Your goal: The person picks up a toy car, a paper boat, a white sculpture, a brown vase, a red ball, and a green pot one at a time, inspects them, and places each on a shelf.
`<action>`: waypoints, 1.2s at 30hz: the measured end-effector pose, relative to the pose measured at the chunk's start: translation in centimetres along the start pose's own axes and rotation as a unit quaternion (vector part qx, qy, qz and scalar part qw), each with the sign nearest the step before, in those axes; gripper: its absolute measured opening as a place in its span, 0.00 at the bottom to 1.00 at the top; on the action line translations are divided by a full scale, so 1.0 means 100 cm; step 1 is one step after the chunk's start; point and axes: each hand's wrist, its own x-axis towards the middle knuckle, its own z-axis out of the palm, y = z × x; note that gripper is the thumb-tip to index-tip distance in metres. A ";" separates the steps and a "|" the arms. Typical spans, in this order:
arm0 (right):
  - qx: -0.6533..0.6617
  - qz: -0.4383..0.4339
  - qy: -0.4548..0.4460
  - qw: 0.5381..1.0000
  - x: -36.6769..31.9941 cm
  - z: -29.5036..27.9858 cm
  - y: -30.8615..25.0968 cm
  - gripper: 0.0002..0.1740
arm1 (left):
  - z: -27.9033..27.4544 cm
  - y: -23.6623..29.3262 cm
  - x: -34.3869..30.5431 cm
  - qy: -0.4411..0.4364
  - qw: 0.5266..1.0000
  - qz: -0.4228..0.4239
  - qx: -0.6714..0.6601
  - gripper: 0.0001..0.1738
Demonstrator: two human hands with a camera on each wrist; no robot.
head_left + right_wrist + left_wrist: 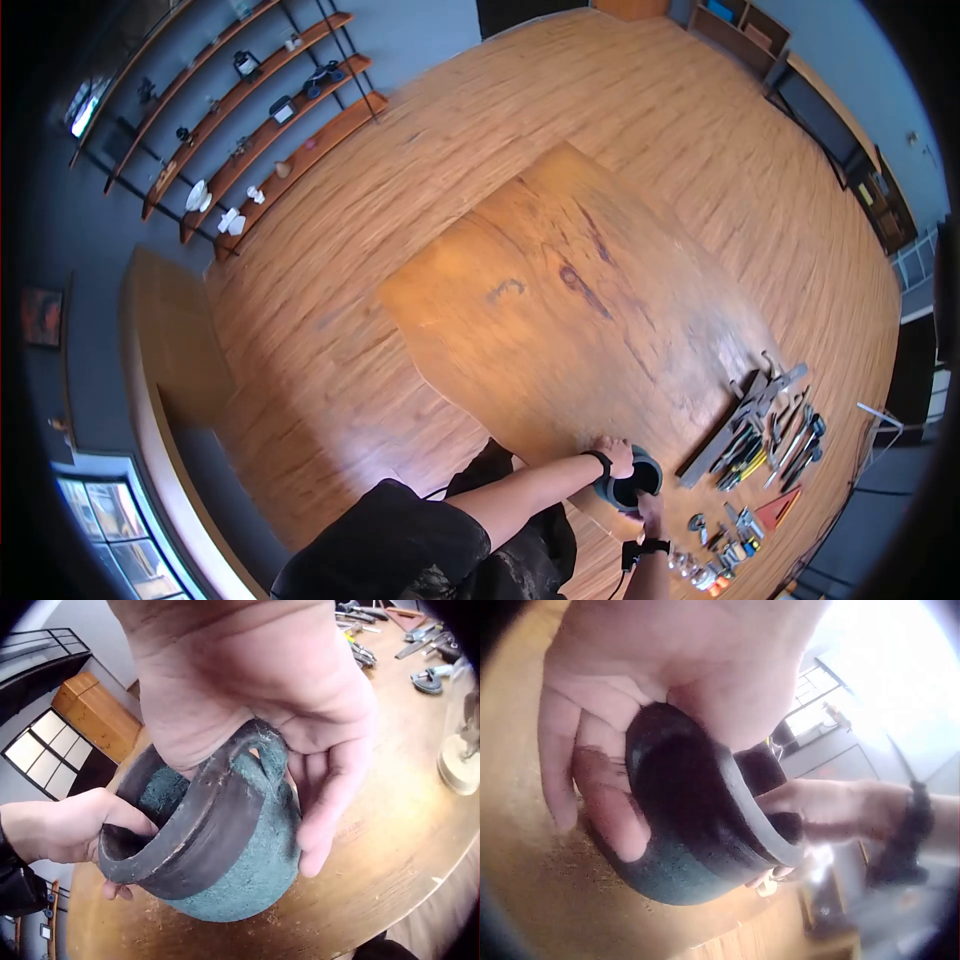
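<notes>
A round clay pot (236, 881) with a dark, wide rim and a rough teal body is between my two hands, over the near edge of the wooden table. In the head view my left hand (615, 457) grips its far left side; the left wrist view shows those fingers down the outer wall. My right hand (262, 697) holds the opposite side, around a small loop handle (274, 761) at the rim. The left thumb (131, 817) reaches over the rim into the mouth. In the right wrist view the pot is tilted, its mouth turned leftward.
Right of the pot, a row of hand tools (745, 455) lies beside a long dark wooden plane (725, 425). Closer in are a red triangular square (778, 508), small clamps (697, 523) and clear jars (690, 565). The table (480, 300) stretches away ahead.
</notes>
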 end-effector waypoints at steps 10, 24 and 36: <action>-0.110 -0.089 0.033 0.989 0.017 -0.008 0.008 0.20 | 0.027 -0.005 0.001 0.056 0.997 -0.047 -0.013 0.32; -0.280 -0.411 0.026 0.867 -0.035 0.033 0.028 0.45 | 0.090 -0.039 -0.129 0.175 0.965 -0.105 -0.165 0.46; -0.551 -0.460 -0.220 0.661 -0.211 0.236 -0.056 0.43 | 0.145 -0.190 -0.375 0.296 0.874 -0.241 -0.300 0.45</action>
